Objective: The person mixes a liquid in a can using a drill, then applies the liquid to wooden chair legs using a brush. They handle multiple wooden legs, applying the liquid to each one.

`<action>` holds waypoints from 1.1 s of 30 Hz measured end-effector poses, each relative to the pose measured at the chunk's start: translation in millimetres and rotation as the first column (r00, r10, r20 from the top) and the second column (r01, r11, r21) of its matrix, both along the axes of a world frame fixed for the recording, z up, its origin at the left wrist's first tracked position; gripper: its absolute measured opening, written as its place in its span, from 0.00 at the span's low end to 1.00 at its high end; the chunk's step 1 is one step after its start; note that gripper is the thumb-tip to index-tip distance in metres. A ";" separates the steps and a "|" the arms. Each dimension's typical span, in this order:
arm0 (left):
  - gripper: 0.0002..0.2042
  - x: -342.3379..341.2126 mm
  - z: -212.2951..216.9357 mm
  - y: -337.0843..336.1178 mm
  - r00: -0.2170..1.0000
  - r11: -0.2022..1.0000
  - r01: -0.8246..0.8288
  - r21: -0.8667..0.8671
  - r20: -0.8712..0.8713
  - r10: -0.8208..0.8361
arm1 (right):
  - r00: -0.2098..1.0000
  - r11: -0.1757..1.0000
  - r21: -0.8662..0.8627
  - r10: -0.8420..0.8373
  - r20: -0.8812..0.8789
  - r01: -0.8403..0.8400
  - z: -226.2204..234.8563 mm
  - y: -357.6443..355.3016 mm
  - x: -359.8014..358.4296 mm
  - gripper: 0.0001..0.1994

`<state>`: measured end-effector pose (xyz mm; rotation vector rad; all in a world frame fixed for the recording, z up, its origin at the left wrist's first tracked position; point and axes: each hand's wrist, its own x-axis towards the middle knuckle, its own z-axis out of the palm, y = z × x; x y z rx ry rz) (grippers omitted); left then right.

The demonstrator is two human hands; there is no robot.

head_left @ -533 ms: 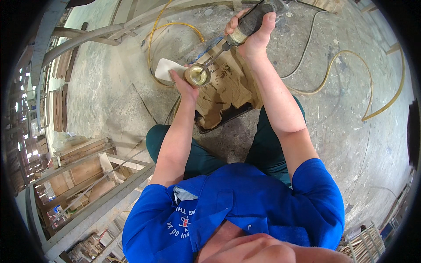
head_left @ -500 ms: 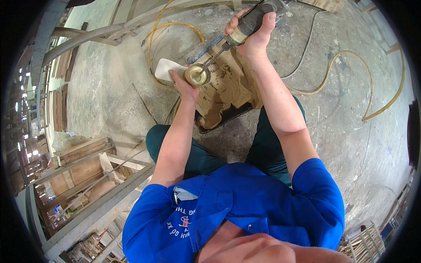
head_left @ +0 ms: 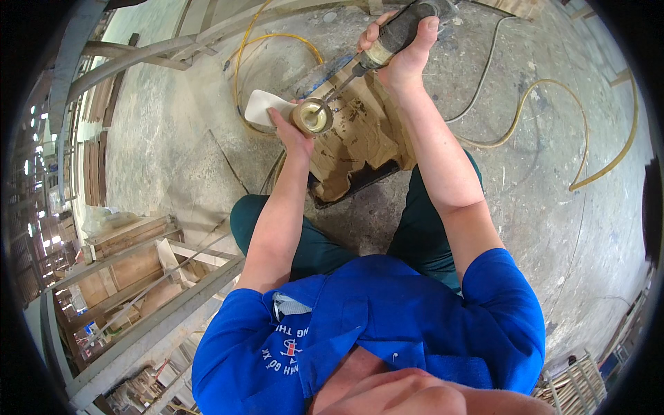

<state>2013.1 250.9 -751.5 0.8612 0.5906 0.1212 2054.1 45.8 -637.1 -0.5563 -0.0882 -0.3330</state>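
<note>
My left hand (head_left: 290, 131) grips a small round roll of pale tape or abrasive (head_left: 312, 116), held up in front of me. My right hand (head_left: 403, 52) is closed around the dark handle of a slim power tool (head_left: 387, 41), whose thin metal shaft points down-left with its tip at the roll. Below both hands lies a carved wooden panel (head_left: 360, 138) with pierced ornament, resting on the concrete floor between my knees. A white pad (head_left: 263, 105) sits on the floor just behind my left hand.
Yellow hose (head_left: 553, 131) and a grey cable (head_left: 484, 69) loop over the dusty concrete floor to the right and behind. Wooden frames and rails (head_left: 131, 270) stand stacked at the left. A slatted wooden piece (head_left: 574, 387) is at the lower right.
</note>
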 end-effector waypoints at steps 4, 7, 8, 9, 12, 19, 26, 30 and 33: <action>0.33 -1.6 2.5 0.4 1.000 1.000 0.013 0.012 0.005 -0.013 | 1.000 1.000 -0.025 0.007 0.022 -0.007 0.8 -0.5 -0.2 0.34; 0.33 -2.6 4.9 -1.4 1.000 0.999 0.006 0.035 0.011 -0.006 | 1.000 1.000 -0.025 0.007 0.017 -0.006 2.4 -0.3 -0.8 0.34; 0.33 -2.8 5.3 -1.8 1.000 0.999 0.004 0.039 0.015 -0.005 | 1.000 1.000 -0.022 0.005 0.011 -0.005 2.3 -0.3 -1.0 0.34; 0.33 -2.9 5.8 -2.1 1.000 0.999 0.002 0.043 0.018 -0.003 | 1.000 1.000 -0.020 0.003 0.014 -0.003 2.4 -0.4 -0.8 0.34; 0.33 -3.0 6.6 -2.3 1.000 0.998 -0.004 0.061 0.018 0.003 | 1.000 1.000 -0.019 -0.007 0.020 0.007 3.0 -0.2 -0.4 0.34; 0.33 -3.6 5.9 -3.0 1.000 0.999 0.013 0.040 0.016 -0.014 | 0.999 1.000 -0.020 -0.021 0.031 0.022 3.6 -0.7 -1.4 0.33; 0.35 -2.9 -2.5 0.0 0.999 0.998 0.029 -0.052 -0.036 -0.031 | 0.998 0.998 -0.050 -0.042 0.043 0.044 5.4 0.0 -2.5 0.33; 0.36 -2.2 -6.2 1.1 0.999 0.997 0.028 -0.074 -0.043 -0.031 | 0.998 0.998 -0.046 -0.049 0.049 0.051 3.3 0.3 -1.4 0.33; 0.36 -0.8 -12.7 5.8 0.999 0.994 0.033 -0.103 -0.028 -0.037 | 0.997 0.998 -0.047 -0.047 0.054 0.049 3.7 0.9 -1.7 0.33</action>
